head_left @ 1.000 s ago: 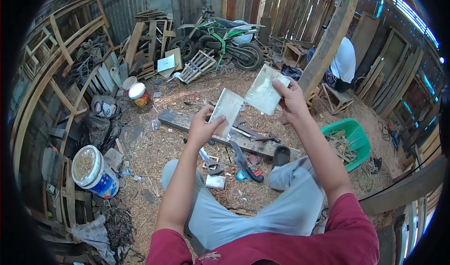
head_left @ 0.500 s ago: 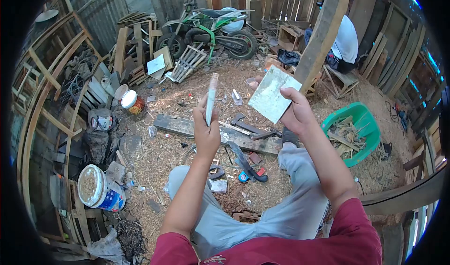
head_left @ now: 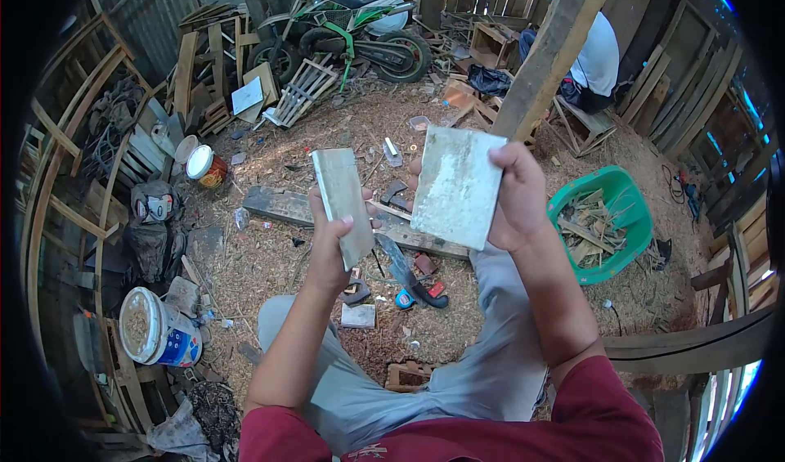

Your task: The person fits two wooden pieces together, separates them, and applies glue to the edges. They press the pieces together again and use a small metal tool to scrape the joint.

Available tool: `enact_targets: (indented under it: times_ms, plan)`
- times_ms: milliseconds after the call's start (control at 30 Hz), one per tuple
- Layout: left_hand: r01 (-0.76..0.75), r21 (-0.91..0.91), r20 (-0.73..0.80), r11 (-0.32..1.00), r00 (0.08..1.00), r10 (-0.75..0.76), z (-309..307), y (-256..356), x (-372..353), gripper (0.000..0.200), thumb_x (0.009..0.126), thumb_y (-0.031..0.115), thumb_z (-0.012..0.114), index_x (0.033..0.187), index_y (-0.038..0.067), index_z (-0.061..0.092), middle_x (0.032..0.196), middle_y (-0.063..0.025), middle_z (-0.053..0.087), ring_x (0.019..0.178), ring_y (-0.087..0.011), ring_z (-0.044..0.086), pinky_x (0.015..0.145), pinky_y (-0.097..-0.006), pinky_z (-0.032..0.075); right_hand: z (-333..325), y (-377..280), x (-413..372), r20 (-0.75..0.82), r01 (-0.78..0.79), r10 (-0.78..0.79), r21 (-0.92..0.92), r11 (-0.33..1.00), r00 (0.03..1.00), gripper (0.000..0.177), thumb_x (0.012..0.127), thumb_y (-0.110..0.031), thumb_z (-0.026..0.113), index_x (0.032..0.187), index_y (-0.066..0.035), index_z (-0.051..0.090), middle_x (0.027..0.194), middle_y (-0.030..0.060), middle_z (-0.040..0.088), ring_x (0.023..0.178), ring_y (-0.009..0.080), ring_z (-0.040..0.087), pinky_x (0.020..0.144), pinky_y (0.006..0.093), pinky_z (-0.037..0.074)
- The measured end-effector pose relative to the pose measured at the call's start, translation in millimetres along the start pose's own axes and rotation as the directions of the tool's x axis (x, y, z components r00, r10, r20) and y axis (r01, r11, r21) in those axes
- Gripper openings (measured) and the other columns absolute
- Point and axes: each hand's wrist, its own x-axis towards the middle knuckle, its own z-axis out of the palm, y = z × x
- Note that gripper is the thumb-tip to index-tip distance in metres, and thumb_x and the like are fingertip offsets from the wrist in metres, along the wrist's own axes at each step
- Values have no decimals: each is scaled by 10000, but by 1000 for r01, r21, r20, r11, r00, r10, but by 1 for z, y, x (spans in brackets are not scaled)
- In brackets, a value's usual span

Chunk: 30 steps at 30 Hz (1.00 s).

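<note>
In the head view, my left hand (head_left: 329, 253) grips a thin rectangular wooden board (head_left: 345, 204), tilted so that its face and one pale edge show. My right hand (head_left: 522, 196) pinches a squarer board (head_left: 452, 192) by its right side, thumb on the front; white, worn patches cover its face. The two boards are held side by side, a small gap apart. Below them a thick wooden plank (head_left: 282, 210) lies on the ground. A blade with a dark curved handle (head_left: 429, 297) leans near it, beside a blue tape measure (head_left: 404, 299).
A green tub (head_left: 642, 237) of wood scraps stands at the right, beyond a wooden post (head_left: 544, 61). Buckets (head_left: 143, 327) stand at the left. A green motorcycle (head_left: 352, 33) is at the back. Another person (head_left: 599, 53) sits at the back right. Shavings cover the floor.
The left board has turned from edge-on to show its face, and it has come lower and leftward. The right board has moved left and now stands more upright. The view has shifted slightly.
</note>
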Motion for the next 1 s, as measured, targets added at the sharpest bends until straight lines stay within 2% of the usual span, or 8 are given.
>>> enact_targets:
  times_ms: [133, 233, 267, 467, 667, 867, 967, 1000]
  plan:
    - [-140, 331, 162, 933, 983, 90, -4, 15, -22, 668, 771, 61, 688, 1341, 129, 345, 1322, -149, 506, 1110, -236, 564, 958, -392, 527, -17, 21, -8, -8, 48, -56, -413, 910, 998, 590, 828, -128, 560, 1401, -61, 435, 1281, 215, 639, 1168, 317, 679, 970, 472, 588]
    - [-420, 657, 380, 626, 902, 207, -25, 18, -27, 692, 715, 87, 711, 1313, 108, 363, 1306, -140, 475, 1125, -245, 524, 1020, -388, 451, -23, 34, -16, 49, 158, -198, -795, 585, 979, 586, 776, 45, 613, 1295, -110, 390, 1217, 171, 590, 1087, 218, 666, 857, 394, 577]
    - [-403, 639, 376, 655, 907, 192, -27, 19, -28, 721, 672, 104, 719, 1305, 98, 375, 1291, -142, 467, 1127, -251, 501, 1045, -388, 407, -21, 34, -20, 37, 133, -203, -866, 481, 978, 587, 775, 48, 623, 1294, -106, 395, 1210, 168, 584, 1087, 214, 663, 862, 388, 572]
    - [-270, 723, 340, 636, 940, 13, -30, 30, -52, 830, 641, 114, 728, 1401, 97, 394, 1304, -145, 498, 1111, -252, 546, 1018, -383, 443, -13, 45, -24, 228, 251, -348, -968, 23, 909, 568, 702, -13, 753, 1204, -85, 496, 1156, 188, 589, 1112, 431, 597, 942, 469, 476]
    - [-357, 771, 400, 528, 916, 35, -41, 34, -59, 866, 614, 116, 731, 1428, 98, 434, 1322, -161, 533, 1138, -277, 572, 1035, -387, 449, 7, 51, -23, 485, 394, -321, -866, -309, 814, 552, 708, 19, 713, 1223, -82, 543, 1201, 161, 624, 1157, 425, 598, 1019, 482, 476]
    - [-306, 770, 321, 560, 944, 75, -44, 42, -59, 869, 629, 94, 712, 1447, 96, 420, 1316, -142, 536, 1136, -242, 565, 1020, -376, 450, 7, 65, -8, 236, 313, -445, -944, 106, 864, 453, 867, -22, 782, 1276, -71, 592, 1196, 128, 708, 1112, 263, 683, 996, 366, 511]
    - [-257, 777, 254, 575, 963, 89, -46, 42, -58, 857, 646, 93, 727, 1449, 108, 428, 1290, -130, 546, 1091, -234, 571, 991, -368, 467, -7, 59, 0, 366, 335, -490, -930, -153, 791, 372, 901, -99, 798, 1234, -50, 638, 1158, 105, 729, 1110, 287, 696, 954, 399, 532]
    - [-249, 781, 234, 572, 967, 100, -47, 42, -58, 853, 653, 101, 746, 1449, 118, 438, 1278, -131, 554, 1071, -243, 583, 981, -366, 479, -7, 58, -1, 268, 293, -488, -956, -26, 831, 375, 910, -102, 802, 1242, -52, 633, 1160, 92, 730, 1084, 257, 705, 934, 391, 545]
